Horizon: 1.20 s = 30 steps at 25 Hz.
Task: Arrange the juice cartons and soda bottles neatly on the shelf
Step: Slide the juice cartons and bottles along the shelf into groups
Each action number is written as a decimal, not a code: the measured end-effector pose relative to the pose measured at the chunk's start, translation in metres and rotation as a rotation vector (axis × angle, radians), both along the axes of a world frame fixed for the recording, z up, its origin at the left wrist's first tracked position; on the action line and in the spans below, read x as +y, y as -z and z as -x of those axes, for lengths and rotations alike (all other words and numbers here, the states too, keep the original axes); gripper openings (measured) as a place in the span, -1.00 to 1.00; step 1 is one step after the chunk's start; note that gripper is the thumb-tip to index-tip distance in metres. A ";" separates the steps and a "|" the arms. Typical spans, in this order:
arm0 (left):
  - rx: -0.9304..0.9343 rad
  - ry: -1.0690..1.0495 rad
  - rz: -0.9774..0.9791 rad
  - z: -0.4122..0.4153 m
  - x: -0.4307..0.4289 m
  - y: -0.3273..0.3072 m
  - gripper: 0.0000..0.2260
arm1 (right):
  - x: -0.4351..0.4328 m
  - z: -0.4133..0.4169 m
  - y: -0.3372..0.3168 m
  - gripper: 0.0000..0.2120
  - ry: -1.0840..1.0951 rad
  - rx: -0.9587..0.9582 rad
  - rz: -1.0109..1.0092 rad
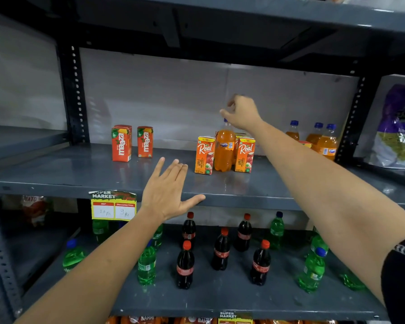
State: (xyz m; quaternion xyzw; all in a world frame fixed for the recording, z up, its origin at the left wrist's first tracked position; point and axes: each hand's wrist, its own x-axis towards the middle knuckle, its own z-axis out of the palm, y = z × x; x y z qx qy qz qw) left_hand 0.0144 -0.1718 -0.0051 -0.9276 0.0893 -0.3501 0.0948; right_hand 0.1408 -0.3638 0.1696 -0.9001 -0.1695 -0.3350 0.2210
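Observation:
On the grey middle shelf (80, 169) stand two red Maaza cartons (121, 143) at the left. Mid-shelf, an orange Fanta bottle (224, 150) stands between two orange Real apple cartons (204, 155), with more cartons hidden behind. My right hand (242, 112) hovers just above that bottle's blue cap, fingers loosely curled and holding nothing. My left hand (167, 192) rests flat on the shelf's front edge, fingers spread. Three more Fanta bottles (326, 142) stand at the shelf's right end.
The lower shelf (220, 298) holds scattered cola bottles (185, 265) and green soda bottles (146, 265). A yellow price tag (114, 206) hangs on the middle shelf's front edge. A purple snack bag (398, 127) sits in the bay to the right. Perforated uprights (74, 94) frame the shelf.

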 end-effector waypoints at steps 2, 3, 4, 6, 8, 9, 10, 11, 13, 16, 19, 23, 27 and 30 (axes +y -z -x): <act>-0.003 -0.010 -0.002 -0.002 0.000 0.001 -0.13 | -0.003 -0.008 0.009 -0.61 0.046 0.179 -0.002; -0.001 -0.014 -0.003 -0.002 0.000 0.001 -0.13 | -0.003 -0.012 0.015 -0.63 0.020 0.248 -0.013; 0.001 -0.020 -0.003 -0.003 0.000 0.001 -0.13 | -0.003 -0.013 0.019 -0.64 -0.009 0.266 -0.052; -0.009 -0.030 0.000 -0.004 -0.001 0.001 -0.13 | -0.005 -0.009 0.022 -0.65 -0.043 0.214 -0.129; -0.008 -0.040 -0.002 -0.004 0.001 0.001 -0.12 | -0.012 -0.002 0.022 -0.68 -0.046 0.163 -0.141; -0.006 -0.040 -0.012 -0.004 0.000 0.000 -0.12 | -0.020 0.003 0.022 -0.69 -0.046 0.146 -0.132; -0.009 -0.041 -0.023 -0.003 -0.002 -0.001 -0.11 | -0.029 0.008 0.022 -0.69 -0.046 0.134 -0.120; -0.009 -0.051 -0.033 -0.002 -0.002 -0.001 -0.11 | -0.037 0.011 0.022 -0.69 -0.050 0.129 -0.111; 0.001 -0.076 -0.025 0.001 -0.007 -0.002 -0.10 | -0.058 0.018 0.022 -0.71 -0.060 0.130 -0.089; 0.019 -0.067 -0.006 0.005 -0.031 -0.001 -0.08 | -0.093 0.025 0.019 -0.80 -0.056 0.121 -0.061; 0.019 -0.022 0.018 0.002 -0.076 -0.001 -0.08 | -0.128 0.025 0.018 -0.77 -0.026 0.090 -0.029; -0.017 0.058 0.032 -0.010 -0.136 -0.004 -0.09 | -0.162 0.007 0.017 -0.73 0.013 0.096 -0.057; -0.004 0.043 0.054 -0.023 -0.176 -0.001 -0.07 | -0.178 -0.010 0.017 -0.72 0.002 0.174 -0.188; -0.030 -0.005 0.055 -0.028 -0.177 0.003 -0.05 | -0.181 -0.025 0.021 -0.69 0.017 0.208 -0.266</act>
